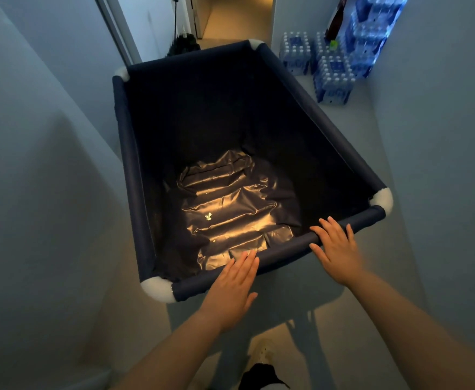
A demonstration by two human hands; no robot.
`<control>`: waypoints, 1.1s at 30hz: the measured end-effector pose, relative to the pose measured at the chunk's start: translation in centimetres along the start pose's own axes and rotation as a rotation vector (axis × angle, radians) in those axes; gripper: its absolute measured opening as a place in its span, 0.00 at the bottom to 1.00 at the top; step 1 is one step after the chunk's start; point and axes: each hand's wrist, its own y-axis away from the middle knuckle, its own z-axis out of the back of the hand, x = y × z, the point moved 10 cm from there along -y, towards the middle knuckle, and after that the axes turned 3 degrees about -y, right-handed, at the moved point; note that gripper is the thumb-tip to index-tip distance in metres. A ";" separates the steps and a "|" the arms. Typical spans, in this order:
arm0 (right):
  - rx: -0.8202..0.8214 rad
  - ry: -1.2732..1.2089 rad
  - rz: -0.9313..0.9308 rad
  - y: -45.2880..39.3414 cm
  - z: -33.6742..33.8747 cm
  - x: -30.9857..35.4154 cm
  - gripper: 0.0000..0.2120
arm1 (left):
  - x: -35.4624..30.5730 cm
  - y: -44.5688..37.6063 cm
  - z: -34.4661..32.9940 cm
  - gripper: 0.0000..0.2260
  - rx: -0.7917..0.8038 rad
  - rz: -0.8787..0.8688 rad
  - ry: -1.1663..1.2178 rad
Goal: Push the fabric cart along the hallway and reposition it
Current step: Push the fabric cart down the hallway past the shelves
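**Pressing flat palms on the near rail of the cart**

Standing in a narrow hallway, a person leans over a dark navy fabric cart (135,164) that fills the middle of the floor, its long axis running toward 12 o'clock and skewed slightly to the right. White corner fittings (382,199) cap the frame. The left hand (232,285) lies at 6 o'clock, fingers straight and together, its fingertips reaching the padded near rail (284,250). The right hand (336,250) sits toward 4 o'clock, fingers spread wide and laid over the same rail, not curled round it. Inside, a crumpled shiny liner (228,209) catches warm light on the cart's bottom. At 1 o'clock, shrink-wrapped packs of water bottles (333,80) are stacked against the wall. At 12 o'clock an open doorway (239,15) glows yellow.
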 end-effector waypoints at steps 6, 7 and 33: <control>-0.029 -0.036 -0.192 2.7 -0.2 -0.5 0.25 | -1.3 3.1 0.0 0.28 -0.047 -0.295 -0.157; -0.031 -0.036 -0.226 3.4 -0.3 0.0 0.26 | -1.3 4.0 0.0 0.28 -0.069 -0.333 -0.172; -0.090 -0.192 -0.673 20.2 -4.1 16.5 0.28 | 0.2 14.4 -2.3 0.32 -0.070 -0.813 -0.248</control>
